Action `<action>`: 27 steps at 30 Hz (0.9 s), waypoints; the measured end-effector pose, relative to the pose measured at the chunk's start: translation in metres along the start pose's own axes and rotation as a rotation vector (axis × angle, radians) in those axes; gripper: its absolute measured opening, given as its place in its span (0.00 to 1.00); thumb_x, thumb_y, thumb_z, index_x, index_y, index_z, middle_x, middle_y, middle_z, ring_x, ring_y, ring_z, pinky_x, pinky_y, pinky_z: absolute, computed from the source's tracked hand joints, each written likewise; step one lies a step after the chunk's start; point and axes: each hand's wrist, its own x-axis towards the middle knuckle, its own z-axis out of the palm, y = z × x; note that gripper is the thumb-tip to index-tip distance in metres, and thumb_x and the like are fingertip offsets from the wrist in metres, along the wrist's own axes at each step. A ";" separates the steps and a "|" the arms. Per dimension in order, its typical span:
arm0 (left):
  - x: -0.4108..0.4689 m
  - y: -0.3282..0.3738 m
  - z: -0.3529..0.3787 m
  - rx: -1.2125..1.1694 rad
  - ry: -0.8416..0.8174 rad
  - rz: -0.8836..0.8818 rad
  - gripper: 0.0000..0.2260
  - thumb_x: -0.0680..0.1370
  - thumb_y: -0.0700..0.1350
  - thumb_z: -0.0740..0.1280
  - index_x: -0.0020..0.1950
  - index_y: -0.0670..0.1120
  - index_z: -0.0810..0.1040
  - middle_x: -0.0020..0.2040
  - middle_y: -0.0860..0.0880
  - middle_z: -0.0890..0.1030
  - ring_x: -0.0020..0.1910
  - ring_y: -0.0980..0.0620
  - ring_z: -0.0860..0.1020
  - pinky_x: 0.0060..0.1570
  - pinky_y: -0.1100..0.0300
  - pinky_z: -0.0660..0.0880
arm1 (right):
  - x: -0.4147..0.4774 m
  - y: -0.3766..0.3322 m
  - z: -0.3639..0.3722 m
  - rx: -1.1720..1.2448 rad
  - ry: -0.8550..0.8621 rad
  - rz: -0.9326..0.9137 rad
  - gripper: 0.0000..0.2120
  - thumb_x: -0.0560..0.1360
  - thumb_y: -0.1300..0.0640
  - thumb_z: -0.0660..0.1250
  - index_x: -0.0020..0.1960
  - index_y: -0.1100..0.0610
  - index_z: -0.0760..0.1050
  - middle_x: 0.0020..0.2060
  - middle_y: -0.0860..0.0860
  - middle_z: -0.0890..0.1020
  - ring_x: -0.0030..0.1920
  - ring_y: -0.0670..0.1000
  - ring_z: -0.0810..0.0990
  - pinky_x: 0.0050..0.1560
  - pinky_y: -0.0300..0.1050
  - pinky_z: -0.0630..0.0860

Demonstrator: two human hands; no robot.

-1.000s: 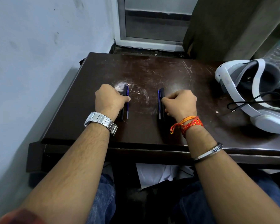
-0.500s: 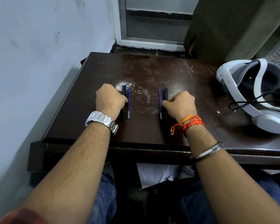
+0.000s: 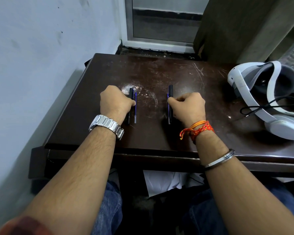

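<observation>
On the dark scratched table (image 3: 159,72) lie two black pen bodies, each with a thin blue refill beside it. My left hand (image 3: 115,101), a metal watch on its wrist, is curled over the left pen body (image 3: 131,93); its thumb tip reaches the left refill (image 3: 135,114). My right hand (image 3: 187,106), with red and orange threads at the wrist, pinches the right pen body (image 3: 170,90) at its middle. The right refill (image 3: 167,96) shows only as a short blue strip beside the fingers.
A white VR headset (image 3: 265,102) with a black cable lies at the table's right side. A pale wall runs close along the left edge. A door frame and a curtain stand behind the table. White paper lies on a shelf under the front edge.
Both hands stay on their pens. The far end of the right pen body now reaches a little farther from me than before.
</observation>
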 end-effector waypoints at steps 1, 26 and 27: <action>-0.001 0.000 0.000 -0.006 0.031 0.013 0.14 0.67 0.48 0.82 0.44 0.41 0.84 0.42 0.43 0.85 0.42 0.46 0.84 0.40 0.55 0.81 | 0.000 0.000 0.001 0.021 0.005 -0.007 0.13 0.71 0.51 0.71 0.28 0.51 0.77 0.27 0.46 0.80 0.38 0.49 0.83 0.44 0.46 0.82; -0.053 0.046 0.035 -0.758 -0.490 0.087 0.15 0.85 0.45 0.59 0.39 0.48 0.71 0.28 0.53 0.68 0.18 0.61 0.63 0.18 0.70 0.56 | -0.007 -0.014 0.017 0.872 -0.228 0.025 0.13 0.77 0.53 0.71 0.42 0.64 0.83 0.31 0.57 0.78 0.28 0.50 0.76 0.30 0.43 0.75; -0.053 0.046 0.035 -0.768 -0.485 0.089 0.15 0.85 0.46 0.59 0.39 0.48 0.72 0.27 0.54 0.68 0.18 0.61 0.62 0.18 0.70 0.56 | -0.007 -0.014 0.015 0.890 -0.216 0.031 0.12 0.77 0.55 0.70 0.42 0.64 0.82 0.32 0.58 0.78 0.29 0.50 0.77 0.29 0.42 0.75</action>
